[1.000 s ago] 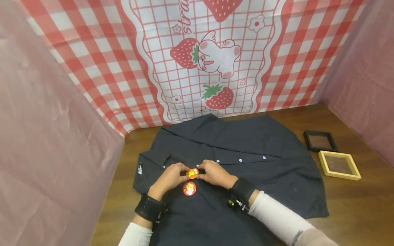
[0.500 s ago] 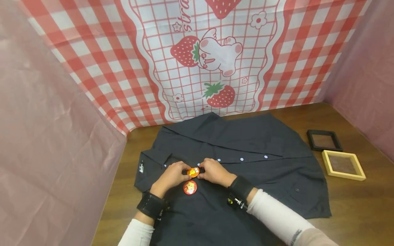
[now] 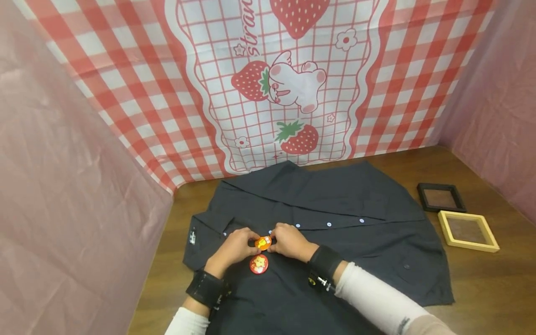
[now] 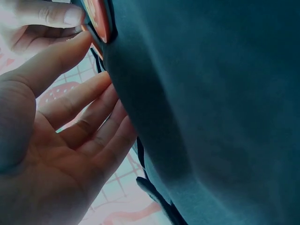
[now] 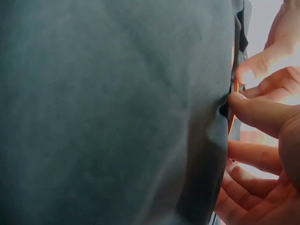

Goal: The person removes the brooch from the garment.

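Note:
A dark button-up shirt (image 3: 335,260) lies spread on the wooden table. On its front, an orange round pin badge (image 3: 263,243) is held between both hands. My left hand (image 3: 233,251) pinches its left edge, and my right hand (image 3: 291,242) pinches the right edge. From the right wrist, the badge appears edge-on as a thin orange rim (image 5: 231,123) near the thumbs, close against the cloth. Just below it on the shirt sits a red round badge (image 3: 258,264) with a yellow star figure. The left wrist view shows that red badge (image 4: 99,21) from the side, standing slightly proud of the fabric.
At the table's right lie a black square frame (image 3: 440,197) and a pale yellow frame (image 3: 469,231), close together. A red-and-white checked strawberry cloth (image 3: 167,107) hangs behind the table. Pink cloth (image 3: 75,186) hangs along both sides.
The head view has tilted a little, so the scene sits slightly lower in it. Both hands keep their pinch on the orange badge, nearly in the same place on the shirt.

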The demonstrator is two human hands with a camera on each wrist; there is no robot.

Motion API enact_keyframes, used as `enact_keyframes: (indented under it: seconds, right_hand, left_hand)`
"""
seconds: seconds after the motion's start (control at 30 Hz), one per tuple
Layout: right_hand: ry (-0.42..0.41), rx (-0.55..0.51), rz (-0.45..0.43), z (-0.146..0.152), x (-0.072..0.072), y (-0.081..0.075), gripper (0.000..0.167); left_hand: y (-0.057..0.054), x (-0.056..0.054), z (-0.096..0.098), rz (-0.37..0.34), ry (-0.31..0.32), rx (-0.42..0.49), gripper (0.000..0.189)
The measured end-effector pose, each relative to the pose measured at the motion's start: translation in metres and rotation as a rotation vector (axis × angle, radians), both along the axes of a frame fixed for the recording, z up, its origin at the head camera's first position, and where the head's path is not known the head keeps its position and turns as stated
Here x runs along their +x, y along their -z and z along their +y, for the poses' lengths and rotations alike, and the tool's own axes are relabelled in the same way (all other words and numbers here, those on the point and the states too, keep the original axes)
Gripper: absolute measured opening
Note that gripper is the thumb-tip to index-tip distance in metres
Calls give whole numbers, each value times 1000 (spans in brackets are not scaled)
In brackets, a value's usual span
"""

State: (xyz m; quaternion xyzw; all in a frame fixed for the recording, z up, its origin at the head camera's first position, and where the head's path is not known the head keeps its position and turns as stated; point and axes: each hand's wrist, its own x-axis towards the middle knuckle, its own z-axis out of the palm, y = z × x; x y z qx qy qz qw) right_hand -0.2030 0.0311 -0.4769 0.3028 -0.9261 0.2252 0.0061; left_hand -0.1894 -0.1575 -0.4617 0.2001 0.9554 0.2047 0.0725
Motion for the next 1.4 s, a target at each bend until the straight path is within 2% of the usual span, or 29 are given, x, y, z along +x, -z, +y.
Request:
enact_keyframes:
  seconds: [0.27, 0.4, 0.63, 0.83, 1.13, 1.4]
  right_hand:
    - [2, 5, 32, -6, -3, 0, 18]
    - [17, -4, 17, -6, 0, 2, 17]
    - [9, -6, 8, -7, 6, 10, 17]
    - [9, -13, 9, -6, 9, 12, 18]
    - [3, -59, 7, -4, 3, 7, 17]
    - [-9, -27, -15, -3, -3, 2, 20]
  left_hand:
    - [-6, -5, -3, 8, 36, -32, 30]
    - [-3, -3, -2, 11, 51, -13, 29]
    - [7, 6, -5, 12, 43, -19, 30]
    - [7, 9, -5, 1, 53, -8, 31]
    - [0, 2, -4, -12, 55, -7, 32]
    - [-2, -2, -5, -23, 67, 10, 35]
